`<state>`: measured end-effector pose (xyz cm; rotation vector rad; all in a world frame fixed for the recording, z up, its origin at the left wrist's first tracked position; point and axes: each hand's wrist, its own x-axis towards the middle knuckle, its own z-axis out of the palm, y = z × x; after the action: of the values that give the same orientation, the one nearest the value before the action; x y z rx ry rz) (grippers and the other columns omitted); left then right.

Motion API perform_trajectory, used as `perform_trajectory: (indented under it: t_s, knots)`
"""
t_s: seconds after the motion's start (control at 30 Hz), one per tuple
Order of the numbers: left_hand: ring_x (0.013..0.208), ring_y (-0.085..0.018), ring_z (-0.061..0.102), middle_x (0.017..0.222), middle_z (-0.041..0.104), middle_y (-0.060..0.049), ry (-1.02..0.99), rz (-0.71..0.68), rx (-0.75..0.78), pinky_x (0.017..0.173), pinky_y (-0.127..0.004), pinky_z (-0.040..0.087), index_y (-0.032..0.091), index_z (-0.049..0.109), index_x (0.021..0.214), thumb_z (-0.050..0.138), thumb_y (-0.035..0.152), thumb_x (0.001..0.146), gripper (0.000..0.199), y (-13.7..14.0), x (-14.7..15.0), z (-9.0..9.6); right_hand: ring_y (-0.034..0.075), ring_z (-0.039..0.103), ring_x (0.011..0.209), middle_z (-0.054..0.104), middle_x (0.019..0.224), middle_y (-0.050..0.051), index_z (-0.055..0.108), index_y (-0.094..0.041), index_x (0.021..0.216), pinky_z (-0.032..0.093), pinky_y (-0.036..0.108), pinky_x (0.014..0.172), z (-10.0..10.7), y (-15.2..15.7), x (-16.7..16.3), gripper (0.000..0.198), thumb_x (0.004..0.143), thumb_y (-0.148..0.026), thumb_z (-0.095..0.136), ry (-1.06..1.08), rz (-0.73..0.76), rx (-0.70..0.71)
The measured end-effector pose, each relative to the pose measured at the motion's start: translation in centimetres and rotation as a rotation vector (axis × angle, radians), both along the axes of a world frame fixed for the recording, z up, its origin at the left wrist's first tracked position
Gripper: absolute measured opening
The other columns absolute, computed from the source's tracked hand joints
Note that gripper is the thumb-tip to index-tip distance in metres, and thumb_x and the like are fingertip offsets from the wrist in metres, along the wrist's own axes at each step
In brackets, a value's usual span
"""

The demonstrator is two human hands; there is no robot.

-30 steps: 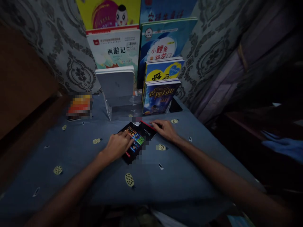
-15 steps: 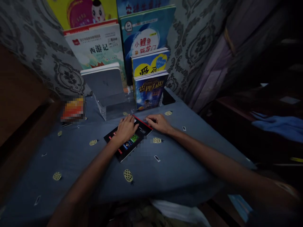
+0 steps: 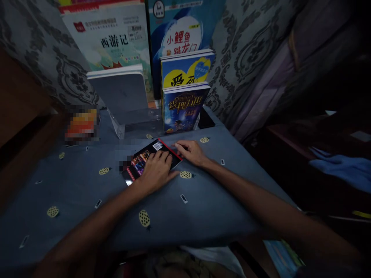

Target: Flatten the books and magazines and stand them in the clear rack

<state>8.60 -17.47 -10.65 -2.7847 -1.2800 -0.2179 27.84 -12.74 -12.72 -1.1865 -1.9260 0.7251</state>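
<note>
A small dark book (image 3: 157, 146) with a red spine, a barcode and colourful pictures lies back cover up on the tabletop. My left hand (image 3: 156, 170) rests flat across it, fingers stretched out and thumb apart, hiding part of the cover. Beside the red spine, on the right, is my right hand (image 3: 193, 151). Its fingers are loosely curled in, with nothing visible in them; the fingertips come close to the spine, and I cannot tell if they touch it.
Behind the hands, a clear stand (image 3: 130, 129) holds a grey-covered book (image 3: 120, 94) and several upright picture books (image 3: 187, 110). A dark flat object (image 3: 206, 119) lies right of it. At the left sits a blurred orange item (image 3: 82, 125). A pineapple-print cloth (image 3: 95, 189) covers the table.
My left hand has slid right and towards me over the book, uncovering the barcode and more pictures. The right hand stays by the spine. My view has tilted down and moved closer.
</note>
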Motion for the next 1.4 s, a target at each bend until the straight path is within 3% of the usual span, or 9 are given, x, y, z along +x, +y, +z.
perform_trajectory:
  t_s: [0.23, 0.57, 0.83, 1.0, 1.13, 1.23, 1.4]
  knots:
    - [0.117, -0.028, 0.059, 0.123, 0.067, -0.014, 0.08, 0.052, 0.023, 0.098, -0.042, 0.051, 0.014, 0.064, 0.115, 0.053, 0.041, 0.1, 0.032, -0.1, 0.3, -0.3, 0.014, 0.058, 0.054, 0.066, 0.063, 0.001, 0.069, -0.019, 0.077, 0.043, 0.025, 0.054, -0.7, 0.1, 0.2, 0.035, 0.095, -0.04, 0.046, 0.077, 0.002, -0.054]
    - [0.116, -0.026, 0.067, 0.123, 0.071, -0.017, 0.055, -0.015, 0.164, 0.096, -0.038, 0.055, 0.009, 0.068, 0.117, 0.045, 0.031, 0.104, 0.034, 0.1, 0.0, -1.5, 0.013, 0.056, 0.048, 0.065, 0.061, 0.0, 0.072, -0.019, 0.083, 0.044, 0.025, 0.051, -0.8, 0.1, 0.0, 0.036, 0.094, -0.046, 0.049, 0.195, 0.003, -0.095]
    - [0.116, -0.026, 0.067, 0.116, 0.073, -0.017, 0.038, -0.02, 0.165, 0.095, -0.039, 0.056, 0.009, 0.068, 0.117, 0.044, 0.028, 0.105, 0.033, 0.2, -0.2, -1.8, 0.014, 0.058, 0.051, 0.072, 0.074, 0.002, 0.073, -0.02, 0.096, 0.046, 0.026, 0.053, -0.5, -0.6, -0.1, 0.038, 0.095, -0.048, 0.048, 0.237, -0.019, -0.076]
    - [0.117, -0.026, 0.066, 0.118, 0.072, -0.015, 0.074, -0.012, 0.207, 0.094, -0.038, 0.056, 0.009, 0.066, 0.12, 0.043, 0.03, 0.105, 0.035, 0.0, 0.1, -2.0, 0.014, 0.057, 0.053, 0.069, 0.067, 0.001, 0.072, -0.02, 0.085, 0.045, 0.026, 0.055, -0.2, -1.0, -0.3, 0.036, 0.097, -0.042, 0.046, 0.165, 0.025, -0.018]
    - [0.111, -0.026, 0.066, 0.116, 0.071, -0.015, 0.081, 0.008, 0.113, 0.089, -0.036, 0.055, 0.011, 0.068, 0.113, 0.043, 0.038, 0.105, 0.038, 0.1, 0.0, -0.7, 0.014, 0.056, 0.053, 0.066, 0.061, 0.0, 0.066, -0.02, 0.073, 0.041, 0.026, 0.054, -0.1, -1.0, -0.3, 0.035, 0.097, -0.038, 0.047, 0.053, 0.055, 0.017]
    - [0.105, -0.023, 0.066, 0.112, 0.071, -0.009, 0.072, -0.007, -0.027, 0.088, -0.035, 0.054, 0.015, 0.069, 0.11, 0.042, 0.041, 0.105, 0.038, 1.2, -1.2, 0.8, 0.015, 0.062, 0.058, 0.07, 0.064, 0.001, 0.068, -0.02, 0.077, 0.043, 0.025, 0.058, 0.1, -1.3, -0.2, 0.033, 0.097, -0.036, 0.047, -0.006, 0.069, 0.058]
    - [0.121, -0.027, 0.059, 0.135, 0.06, -0.009, 0.043, 0.104, -0.109, 0.094, -0.039, 0.052, 0.024, 0.058, 0.134, 0.051, 0.039, 0.101, 0.036, 3.4, -4.2, 2.0, 0.016, 0.067, 0.062, 0.075, 0.073, 0.003, 0.072, -0.02, 0.084, 0.047, 0.025, 0.062, 0.4, -2.5, -0.4, 0.029, 0.098, -0.031, 0.048, -0.095, 0.114, 0.136]
